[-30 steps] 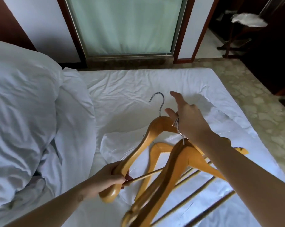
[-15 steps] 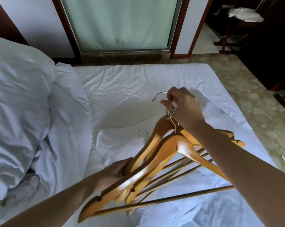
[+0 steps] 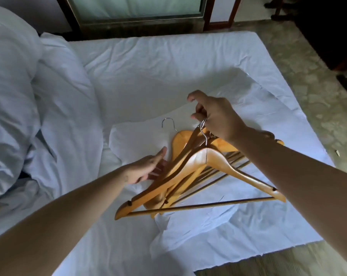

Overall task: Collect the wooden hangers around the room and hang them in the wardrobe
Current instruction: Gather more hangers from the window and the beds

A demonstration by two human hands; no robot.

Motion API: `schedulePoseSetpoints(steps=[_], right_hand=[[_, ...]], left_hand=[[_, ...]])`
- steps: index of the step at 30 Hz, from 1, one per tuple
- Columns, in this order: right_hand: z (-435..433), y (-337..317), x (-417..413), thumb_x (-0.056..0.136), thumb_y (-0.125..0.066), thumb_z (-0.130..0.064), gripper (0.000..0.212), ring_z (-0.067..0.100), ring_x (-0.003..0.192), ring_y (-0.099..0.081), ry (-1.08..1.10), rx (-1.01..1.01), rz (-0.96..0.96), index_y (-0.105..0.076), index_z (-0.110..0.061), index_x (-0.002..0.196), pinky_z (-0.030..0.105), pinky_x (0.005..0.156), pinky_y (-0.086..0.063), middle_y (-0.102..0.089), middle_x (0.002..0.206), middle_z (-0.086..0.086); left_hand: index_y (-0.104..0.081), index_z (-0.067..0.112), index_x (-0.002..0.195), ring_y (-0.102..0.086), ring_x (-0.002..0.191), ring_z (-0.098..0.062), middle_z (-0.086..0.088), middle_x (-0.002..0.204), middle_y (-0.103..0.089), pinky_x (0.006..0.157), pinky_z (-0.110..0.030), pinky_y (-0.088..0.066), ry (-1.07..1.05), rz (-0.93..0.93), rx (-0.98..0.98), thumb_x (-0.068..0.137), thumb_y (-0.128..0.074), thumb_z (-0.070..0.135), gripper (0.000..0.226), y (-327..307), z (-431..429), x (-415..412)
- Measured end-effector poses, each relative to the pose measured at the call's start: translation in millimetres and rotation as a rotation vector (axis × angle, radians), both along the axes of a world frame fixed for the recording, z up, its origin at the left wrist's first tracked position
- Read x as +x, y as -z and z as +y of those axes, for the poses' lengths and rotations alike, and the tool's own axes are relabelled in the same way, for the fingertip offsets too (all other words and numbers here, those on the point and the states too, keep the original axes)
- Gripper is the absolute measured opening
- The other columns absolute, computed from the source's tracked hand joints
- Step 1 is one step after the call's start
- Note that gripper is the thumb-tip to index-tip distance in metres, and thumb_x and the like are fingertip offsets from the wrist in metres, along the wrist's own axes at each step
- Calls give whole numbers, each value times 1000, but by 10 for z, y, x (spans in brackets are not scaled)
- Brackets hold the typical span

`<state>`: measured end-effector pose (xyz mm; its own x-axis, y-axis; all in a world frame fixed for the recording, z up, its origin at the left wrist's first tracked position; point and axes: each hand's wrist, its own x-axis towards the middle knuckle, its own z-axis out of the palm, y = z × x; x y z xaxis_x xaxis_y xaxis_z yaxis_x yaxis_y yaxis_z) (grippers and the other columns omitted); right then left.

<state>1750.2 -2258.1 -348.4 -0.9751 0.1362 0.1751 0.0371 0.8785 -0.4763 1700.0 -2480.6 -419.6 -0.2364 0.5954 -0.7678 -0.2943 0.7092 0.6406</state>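
Observation:
A bundle of several wooden hangers hangs above the white bed. My right hand holds them by their metal hooks, fingers curled through the loops. One more wooden hanger lies flat on the sheet under the bundle, its metal hook pointing away from me. My left hand reaches toward that hanger with straight fingers, close to the left arms of the bundle, gripping nothing. No wardrobe is in view.
Bulky white pillows fill the left side of the bed. A glass door with a dark frame stands beyond the bed. Patterned stone floor runs along the right, with dark furniture at the far right.
My left hand let go of the hanger arm it gripped and now lies open. The lifted hanger's hook went into my right hand with the others. The view tilted downward.

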Motion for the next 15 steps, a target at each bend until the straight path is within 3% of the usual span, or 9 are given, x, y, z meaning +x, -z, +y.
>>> schedulePoseSetpoints(steps=[3, 5, 7, 9, 12, 15], right_hand=[[13, 40, 31, 86, -66, -2, 40, 11, 66, -61, -4, -11, -3, -50, -15, 120, 39, 67, -57, -63, 75, 5], [41, 31, 62, 84, -67, -2, 40, 20, 66, -63, 18, -32, 11, -51, -13, 119, 40, 67, -56, -62, 74, 4], [68, 27, 117, 83, -69, -3, 40, 21, 66, -63, 25, -31, 25, -52, -11, 118, 40, 67, -55, -61, 74, 2], [80, 9, 179, 83, -69, -4, 40, 18, 65, -62, 18, -26, 32, -52, -10, 118, 39, 67, -56, -59, 73, -1], [117, -77, 237, 83, -70, -4, 40, 18, 66, -63, -3, -12, 30, -52, -8, 119, 38, 67, -57, -59, 74, -2], [195, -230, 316, 82, -71, -3, 41, 18, 66, -63, 34, -5, 46, -53, -7, 119, 38, 67, -56, -60, 74, -1]], left_hand=[[-64, 2, 93, -68, 94, -31, -13, 92, -69, 82, -34, -57, 70, 362, -122, 100, -45, 32, 36, 315, 177, -39], [-67, 5, 94, -66, 87, -23, -8, 90, -68, 71, -26, -53, 135, 435, -145, 100, -44, 22, 29, 372, 288, -42], [-68, 6, 99, -65, 84, -19, -5, 91, -67, 67, -21, -48, 158, 402, -136, 101, -44, 21, 29, 382, 361, -44], [-67, 7, 104, -66, 88, -22, -7, 96, -68, 74, -26, -51, 145, 371, -132, 101, -44, 22, 28, 392, 408, -41], [-66, 13, 104, -68, 85, -23, -6, 95, -70, 71, -27, -54, 65, 305, -83, 101, -45, 23, 23, 332, 469, 4], [-59, 22, 117, -67, 94, -23, -3, 107, -69, 79, -33, -55, -68, 258, 46, 99, -49, 33, 23, 118, 508, -4]])
